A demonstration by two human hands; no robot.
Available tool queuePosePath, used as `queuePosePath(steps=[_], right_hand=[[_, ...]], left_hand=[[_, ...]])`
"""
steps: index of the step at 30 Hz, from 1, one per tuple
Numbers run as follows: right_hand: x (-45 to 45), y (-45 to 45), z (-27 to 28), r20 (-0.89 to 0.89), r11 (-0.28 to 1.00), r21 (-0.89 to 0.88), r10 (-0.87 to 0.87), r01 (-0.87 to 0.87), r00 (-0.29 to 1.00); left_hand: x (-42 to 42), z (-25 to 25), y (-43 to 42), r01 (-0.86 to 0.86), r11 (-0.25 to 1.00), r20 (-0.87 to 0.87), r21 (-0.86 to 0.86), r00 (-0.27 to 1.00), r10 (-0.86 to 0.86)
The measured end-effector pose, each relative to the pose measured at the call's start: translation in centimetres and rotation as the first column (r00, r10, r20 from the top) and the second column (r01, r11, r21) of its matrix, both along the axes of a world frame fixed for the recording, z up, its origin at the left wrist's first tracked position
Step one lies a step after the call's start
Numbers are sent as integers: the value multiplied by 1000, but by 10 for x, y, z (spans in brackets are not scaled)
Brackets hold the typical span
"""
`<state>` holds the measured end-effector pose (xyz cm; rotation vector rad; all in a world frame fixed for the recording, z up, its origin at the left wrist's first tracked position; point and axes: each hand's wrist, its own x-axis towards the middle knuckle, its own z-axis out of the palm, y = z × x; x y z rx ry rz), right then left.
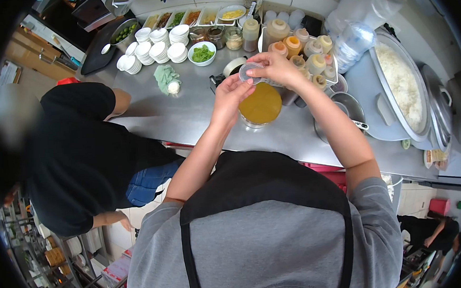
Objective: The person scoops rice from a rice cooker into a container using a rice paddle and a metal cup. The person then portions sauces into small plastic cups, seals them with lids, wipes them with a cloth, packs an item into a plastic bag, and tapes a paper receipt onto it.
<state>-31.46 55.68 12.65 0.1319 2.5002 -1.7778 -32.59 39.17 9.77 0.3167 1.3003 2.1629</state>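
Both my hands hold a small clear round plastic cup or lid (250, 73) over the counter. My left hand (231, 94) pinches it from the left and below. From the right and above, my right hand (276, 70) grips it with thumb and fingers. Just beneath my hands stands a round metal container (260, 105) full of yellow-brown liquid. A dark-handled pan or pot, partly hidden, lies behind my left hand.
Squeeze bottles (316, 65) fill a white basket at right, near a metal pot (348, 107) and a large rice tray (400, 86). Stacked white dishes (159, 52), a bowl of greens (202, 54) and a green cloth (167, 78) stand left. A person in black (83, 153) is close at left.
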Motion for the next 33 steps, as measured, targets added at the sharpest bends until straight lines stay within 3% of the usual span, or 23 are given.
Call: queuePosePath(steps=[7,11,21,29,33], right_hand=[[-2,-15,-28,25,995,44,-86,85,996],[-4,-22,-32,63,984,-65,-163,167,985],[-9,-28,-46,102,982,-108,-146,157,984],[-7,-30,-48,195,973,-193,-91,129,977],[-2,-29,-40,194,987,-110,-96,119,976]], left_hand=[[-20,-15,-7,-74,988,30,-134,996,79],[-23,-16,-7,-83,975,15,-205,996,88],[-29,-27,-9,-117,972,5,-203,993,120],[-40,-43,-23,5,983,125,-182,992,18],[-52,-48,-47,2,977,135,-213,990,28]])
